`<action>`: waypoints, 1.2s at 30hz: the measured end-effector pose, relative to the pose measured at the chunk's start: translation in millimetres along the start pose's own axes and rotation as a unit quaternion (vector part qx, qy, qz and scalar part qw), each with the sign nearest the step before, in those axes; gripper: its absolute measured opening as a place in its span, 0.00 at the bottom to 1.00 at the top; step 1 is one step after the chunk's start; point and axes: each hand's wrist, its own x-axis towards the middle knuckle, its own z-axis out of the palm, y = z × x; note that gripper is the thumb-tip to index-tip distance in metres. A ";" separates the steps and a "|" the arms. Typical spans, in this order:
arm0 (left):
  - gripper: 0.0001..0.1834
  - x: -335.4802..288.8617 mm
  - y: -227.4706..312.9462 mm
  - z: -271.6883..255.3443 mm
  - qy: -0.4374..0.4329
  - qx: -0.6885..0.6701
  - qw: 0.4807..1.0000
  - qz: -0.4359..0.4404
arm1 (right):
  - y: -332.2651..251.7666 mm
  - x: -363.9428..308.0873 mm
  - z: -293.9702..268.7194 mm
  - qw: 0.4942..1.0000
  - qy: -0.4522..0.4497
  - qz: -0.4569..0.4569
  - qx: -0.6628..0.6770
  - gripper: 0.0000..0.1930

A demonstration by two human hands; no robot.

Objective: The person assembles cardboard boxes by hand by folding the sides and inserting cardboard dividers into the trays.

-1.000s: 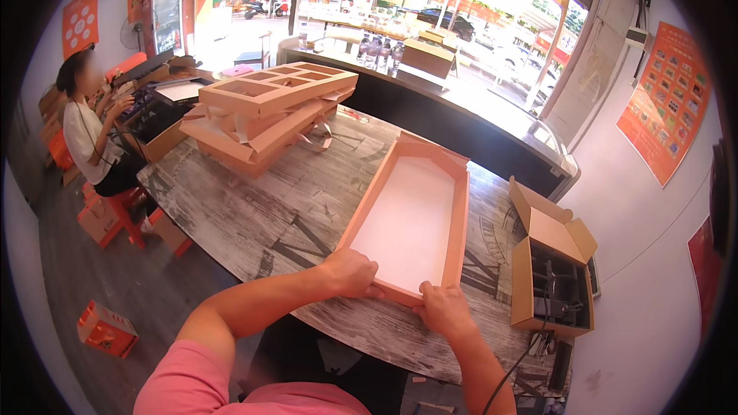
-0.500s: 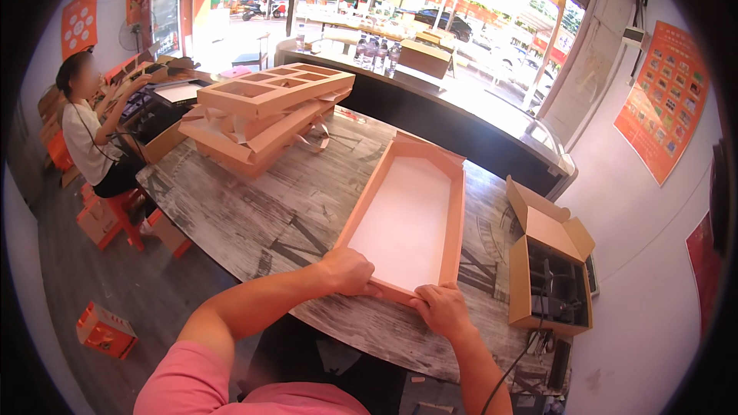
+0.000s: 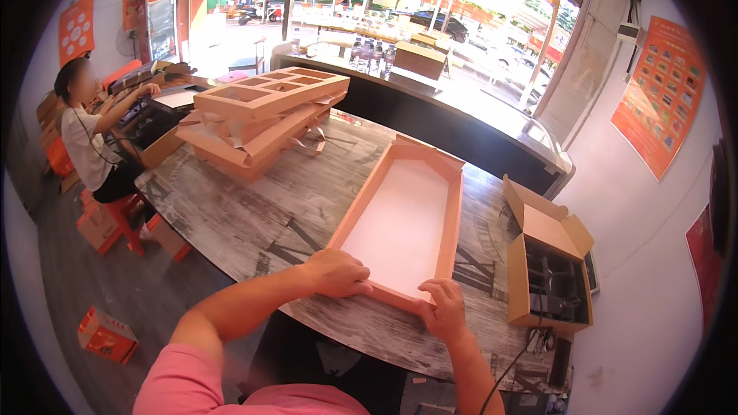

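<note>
head | long orange tray (image 3: 403, 223) – white inside | left hand (image 3: 336, 273), right hand (image 3: 442, 310) – grips closed on near rim

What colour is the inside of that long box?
White inside the long box, with orange walls; the head view shows it best.

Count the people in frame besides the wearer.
1. A seated person at far left, by the table's far-left end. The wearer's left hand and right hand press the tray's near edge. Others outside may be too small to tell.

Sunlit shopfront windows (image 3: 430, 23), weathered table (image 3: 254, 207)
</note>
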 end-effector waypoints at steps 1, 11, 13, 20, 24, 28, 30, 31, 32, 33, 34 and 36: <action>0.27 -4.9 -3.9 -0.8 0.000 0.000 1.000 0.008 | -1.1 -5.0 -0.4 0.999 0.039 0.019 -0.001 0.10; 0.16 -40.5 -100.7 -44.2 0.069 -0.010 0.986 0.152 | 22.3 -48.1 35.2 0.940 0.144 0.228 0.209 0.14; 0.14 -48.5 -116.7 -50.5 0.123 0.000 0.989 0.088 | 24.1 -52.4 40.9 0.940 0.129 0.236 0.208 0.15; 0.25 -15.1 -63.4 -48.9 0.217 -0.037 0.973 -0.068 | 25.5 -52.2 38.7 0.911 0.153 0.303 0.235 0.14; 0.25 11.8 22.6 -25.0 0.062 -0.026 0.997 0.028 | 40.1 -65.1 46.4 0.874 0.203 0.334 0.288 0.13; 0.14 29.6 31.8 -10.4 -0.076 -0.023 0.996 -0.027 | 55.4 -74.3 43.1 0.870 0.279 0.320 0.250 0.13; 0.10 22.6 18.0 -8.3 -0.037 -0.027 0.999 -0.009 | 57.0 -72.3 30.2 0.846 0.336 0.334 0.245 0.13; 0.09 17.6 6.9 -8.4 -0.027 -0.029 0.999 -0.013 | 59.5 -70.8 23.7 0.832 0.364 0.342 0.243 0.13; 0.09 10.3 -7.5 -13.1 -0.014 -0.030 0.999 -0.020 | 64.4 -70.2 19.5 0.822 0.389 0.340 0.240 0.13; 0.08 6.4 -22.2 -15.8 -0.002 -0.032 0.999 -0.022 | 71.9 -73.4 14.2 0.812 0.416 0.338 0.232 0.12; 0.08 3.8 -37.0 -16.2 0.003 -0.007 0.999 -0.048 | 77.3 -76.8 8.8 0.801 0.442 0.338 0.223 0.12; 0.13 -4.8 -55.6 -29.7 0.028 0.070 0.995 -0.072 | 82.4 -80.1 1.0 0.776 0.478 0.345 0.224 0.13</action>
